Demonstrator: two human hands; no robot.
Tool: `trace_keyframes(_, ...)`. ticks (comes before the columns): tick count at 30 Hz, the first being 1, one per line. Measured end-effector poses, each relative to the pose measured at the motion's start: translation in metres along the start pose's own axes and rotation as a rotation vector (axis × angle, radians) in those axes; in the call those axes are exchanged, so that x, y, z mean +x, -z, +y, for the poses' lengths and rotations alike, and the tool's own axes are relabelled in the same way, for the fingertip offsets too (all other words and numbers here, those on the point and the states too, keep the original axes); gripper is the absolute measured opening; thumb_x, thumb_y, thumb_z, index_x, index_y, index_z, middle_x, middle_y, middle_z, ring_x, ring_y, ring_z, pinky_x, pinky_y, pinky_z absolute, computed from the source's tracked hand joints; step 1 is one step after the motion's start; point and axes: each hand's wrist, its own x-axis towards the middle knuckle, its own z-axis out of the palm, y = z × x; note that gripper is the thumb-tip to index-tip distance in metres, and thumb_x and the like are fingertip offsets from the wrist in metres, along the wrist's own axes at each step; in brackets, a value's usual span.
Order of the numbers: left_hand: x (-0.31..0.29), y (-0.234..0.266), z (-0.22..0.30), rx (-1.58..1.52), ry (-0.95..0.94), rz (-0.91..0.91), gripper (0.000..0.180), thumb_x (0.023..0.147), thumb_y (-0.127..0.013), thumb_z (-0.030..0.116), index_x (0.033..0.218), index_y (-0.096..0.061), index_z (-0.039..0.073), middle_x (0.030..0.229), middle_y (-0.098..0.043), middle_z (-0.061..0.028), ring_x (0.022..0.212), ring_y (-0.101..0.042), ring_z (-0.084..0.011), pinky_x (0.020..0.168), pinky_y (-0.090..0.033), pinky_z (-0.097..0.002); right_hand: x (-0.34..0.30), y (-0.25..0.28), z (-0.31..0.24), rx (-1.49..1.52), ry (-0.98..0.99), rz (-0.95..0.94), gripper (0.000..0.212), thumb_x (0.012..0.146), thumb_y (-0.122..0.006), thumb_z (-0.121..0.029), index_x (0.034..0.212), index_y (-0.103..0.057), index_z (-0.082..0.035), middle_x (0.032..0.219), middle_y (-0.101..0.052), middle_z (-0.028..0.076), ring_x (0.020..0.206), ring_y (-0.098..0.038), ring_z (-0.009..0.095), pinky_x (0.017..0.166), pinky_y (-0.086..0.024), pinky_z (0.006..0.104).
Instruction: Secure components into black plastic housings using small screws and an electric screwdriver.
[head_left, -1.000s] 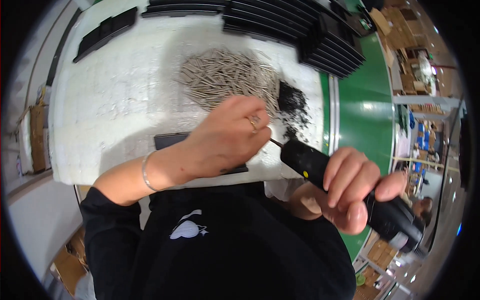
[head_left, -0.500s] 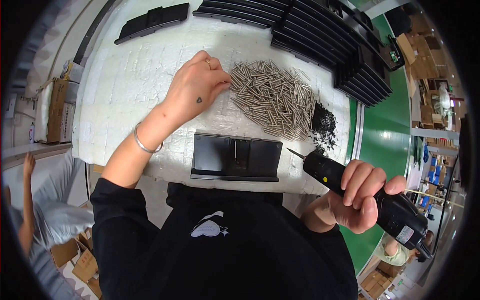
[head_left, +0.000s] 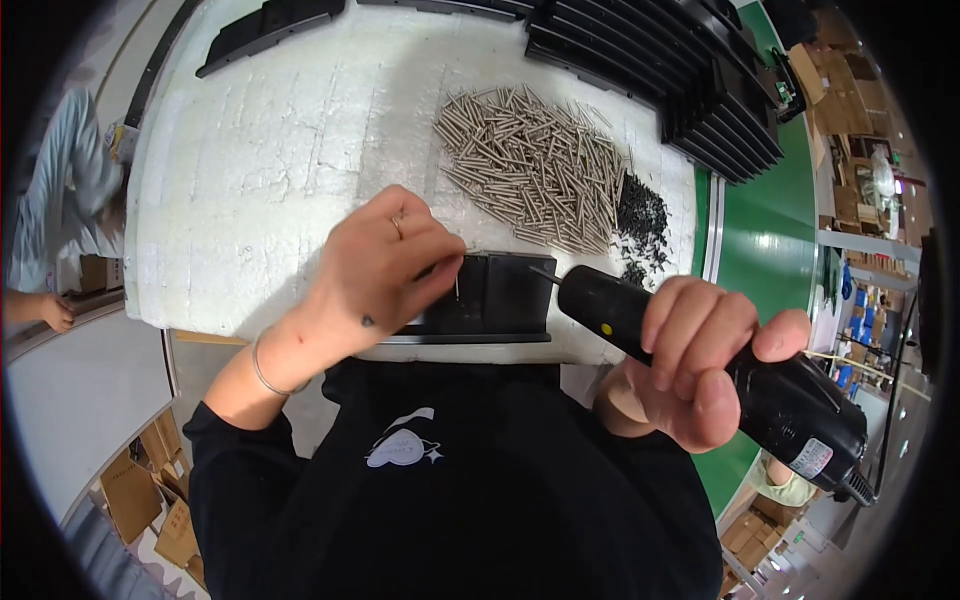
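My left hand (head_left: 385, 265) is closed in a pinch over the upper edge of a black panel (head_left: 517, 295). Between its fingertips shows the end of a slim metal pin, mostly hidden by the fingers. Another thin pin stands out in the panel's middle, just below the fingertips. In my right hand (head_left: 690, 360) is a black electric screwdriver (head_left: 605, 302), its bit pointing left at the panel's right end without clearly touching it. Beyond the panel lies a heap of silvery metal pins (head_left: 540, 165), with small black screws (head_left: 643, 220) piled at its right.
Stacked black panels (head_left: 610, 55) fill the far right of the white foam-covered table (head_left: 250, 200), and one more panel (head_left: 270, 35) lies far left. A green surface (head_left: 770, 260) runs along the right. Another person (head_left: 65, 200) is at the left. The screwdriver's cord (head_left: 890, 440) trails right.
My left hand has come from the pin heap down to the panel. The screwdriver has shifted slightly left, its bit now nearer the panel. The person at the left has moved.
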Motion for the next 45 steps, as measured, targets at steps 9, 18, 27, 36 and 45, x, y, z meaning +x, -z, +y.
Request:
trace_keyframes(9,-0.015,-0.023,0.0,-0.002,0.04,0.112,0.02,0.063,-0.075,-0.001,0.079,-0.066,0.005,0.075,-0.058,-0.0024,0.079,-0.057,-0.0227,0.063,-0.049,-0.0319,-0.001,-0.01,0.012,0.016,-0.18,-0.087,0.044,0.079,-0.059,0.012,0.113,-0.039,-0.007,0.073,-0.055,0.009,0.062,-0.054,0.019,0.062,-0.047,0.0375)
trace_keyframes(18,-0.017,-0.023,-0.001,-0.055,0.073,0.101,0.016,0.064,-0.074,0.0,0.076,-0.064,0.005,0.074,-0.058,-0.0023,0.077,-0.056,-0.0227,0.062,-0.048,-0.0312,-0.001,-0.01,0.03,0.005,-0.125,-0.14,0.046,0.077,-0.059,0.014,0.113,-0.037,-0.004,0.074,-0.055,0.01,0.061,-0.054,0.019,0.062,-0.048,0.0358)
trace_keyframes(27,-0.017,-0.025,-0.002,-0.098,0.093,0.108,0.014,0.065,-0.073,0.001,0.075,-0.064,0.006,0.073,-0.057,-0.0024,0.077,-0.056,-0.023,0.061,-0.048,-0.032,0.004,-0.028,0.03,-0.052,-0.155,-0.095,0.041,0.074,-0.06,0.014,0.107,-0.04,-0.002,0.073,-0.056,0.011,0.059,-0.055,0.019,0.059,-0.048,0.0341)
trace_keyframes(36,-0.019,-0.031,-0.005,-0.082,0.057,0.161,0.014,0.065,-0.072,0.003,0.075,-0.062,0.007,0.074,-0.056,-0.0022,0.079,-0.057,-0.0228,0.059,-0.049,-0.0327,0.016,-0.034,0.034,-0.221,-0.212,-0.26,0.036,0.08,-0.064,-0.001,0.1,-0.037,-0.012,0.066,-0.054,0.003,0.051,-0.053,0.016,0.052,-0.045,0.032)
trace_keyframes(45,-0.024,-0.033,-0.003,-0.069,0.059,0.141,0.015,0.066,-0.072,0.004,0.073,-0.06,0.008,0.072,-0.053,-0.0022,0.078,-0.055,-0.0226,0.059,-0.049,-0.0331,0.015,-0.042,0.043,-0.108,-0.174,-0.161,0.034,0.07,-0.065,0.013,0.093,-0.045,-0.002,0.063,-0.054,0.009,0.05,-0.053,0.019,0.047,-0.045,0.0298)
